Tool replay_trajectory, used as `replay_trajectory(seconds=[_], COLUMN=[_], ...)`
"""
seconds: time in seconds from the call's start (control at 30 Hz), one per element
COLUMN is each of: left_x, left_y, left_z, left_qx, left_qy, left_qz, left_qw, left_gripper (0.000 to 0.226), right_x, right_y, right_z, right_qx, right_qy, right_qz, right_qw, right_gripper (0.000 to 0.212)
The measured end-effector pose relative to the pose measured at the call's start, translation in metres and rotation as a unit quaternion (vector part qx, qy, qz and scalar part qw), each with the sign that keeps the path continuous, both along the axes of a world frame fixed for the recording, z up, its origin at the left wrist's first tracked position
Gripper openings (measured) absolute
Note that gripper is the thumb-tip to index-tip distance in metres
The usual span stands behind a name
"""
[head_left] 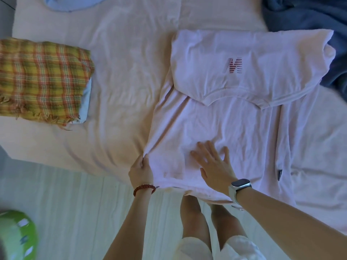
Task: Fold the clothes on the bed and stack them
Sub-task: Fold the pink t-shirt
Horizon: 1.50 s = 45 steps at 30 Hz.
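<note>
Folding shirt [234, 113] at bed [116, 53] edge: left hand [140, 170] pinches the side hem, right hand [213, 162] presses flat, fingers spread. Keep hem taut, align edges, smooth wrinkles before creasing.

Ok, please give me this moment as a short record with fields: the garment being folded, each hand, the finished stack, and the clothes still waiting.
garment: pale pink T-shirt on the bed, top part folded down, red logo showing
left hand: pinches the T-shirt's left edge
right hand: flat, fingers spread, presses on the T-shirt
stack: folded plaid cloth on a folded light blue garment, at the left
waiting: dark blue garment top right; light blue garment at the top edge
</note>
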State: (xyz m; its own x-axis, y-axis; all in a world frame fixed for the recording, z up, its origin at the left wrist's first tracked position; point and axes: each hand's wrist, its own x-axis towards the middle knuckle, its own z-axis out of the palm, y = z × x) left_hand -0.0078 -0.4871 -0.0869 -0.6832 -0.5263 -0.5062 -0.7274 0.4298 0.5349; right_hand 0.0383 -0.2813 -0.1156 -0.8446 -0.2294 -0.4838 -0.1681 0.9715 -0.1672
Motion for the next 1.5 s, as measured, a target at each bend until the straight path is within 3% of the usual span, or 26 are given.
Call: replay_trajectory(seconds=[0.17,0.33,0.5,0.63,0.7,0.8,0.9,1.07,1.2,1.3,1.33,1.43,1.5], left_x=[-0.012,-0.016,0.008,0.024,0.019,0.022,0.04,0.081,0.102,0.111,0.113,0.119,0.12], left_y=[-0.03,-0.04,-0.038,-0.044,-0.038,-0.02,0.008,0.075,0.134,0.168,0.177,0.195,0.202], left_z=[0.002,-0.011,-0.012,-0.011,-0.012,-0.014,-0.01,-0.014,-0.017,-0.026,-0.028,-0.032,-0.035], left_qx=[-0.057,-0.119,0.019,-0.046,-0.079,-0.16,-0.213,-0.189,-0.142,-0.137,-0.143,-0.173,-0.194], left_qy=[0.041,-0.058,-0.137,-0.1,-0.077,-0.083,-0.036,0.058,0.088,0.088,0.079,0.039,0.034], left_qz=[-0.061,-0.153,-0.095,0.007,0.019,-0.054,-0.139,-0.422,-0.58,-0.643,-0.662,-0.684,-0.682], left_qw=[0.996,0.979,0.986,0.994,0.994,0.982,0.967,0.885,0.797,0.748,0.732,0.707,0.704], left_gripper=[0.021,0.024,0.026,0.01,0.021,0.053,0.069,0.068,0.074,0.078,0.078,0.083,0.084], right_x=[-0.001,-0.007,0.003,0.035,0.049,0.066,0.08,0.109,0.12,0.116,0.113,0.105,0.108], right_y=[0.004,0.004,0.01,0.023,0.031,0.043,0.057,0.101,0.136,0.144,0.146,0.154,0.164], right_z=[0.003,0.007,0.004,-0.002,-0.002,-0.001,0.011,0.03,0.028,0.019,0.014,0.012,0.011], right_qx=[0.029,0.035,0.016,-0.005,-0.013,-0.047,-0.117,-0.064,-0.065,-0.078,-0.082,-0.159,-0.204], right_qy=[-0.038,-0.105,-0.018,0.001,-0.014,0.017,0.064,0.122,0.039,-0.034,-0.045,-0.057,-0.037], right_qz=[0.011,0.025,0.031,0.062,0.043,-0.008,-0.151,-0.408,-0.591,-0.55,-0.559,-0.636,-0.641], right_qw=[0.999,0.994,0.999,0.998,0.999,0.999,0.979,0.903,0.803,0.831,0.824,0.753,0.739], right_gripper=[0.075,0.063,0.078,0.093,0.087,0.059,0.039,0.029,0.038,0.054,0.057,0.034,0.018])
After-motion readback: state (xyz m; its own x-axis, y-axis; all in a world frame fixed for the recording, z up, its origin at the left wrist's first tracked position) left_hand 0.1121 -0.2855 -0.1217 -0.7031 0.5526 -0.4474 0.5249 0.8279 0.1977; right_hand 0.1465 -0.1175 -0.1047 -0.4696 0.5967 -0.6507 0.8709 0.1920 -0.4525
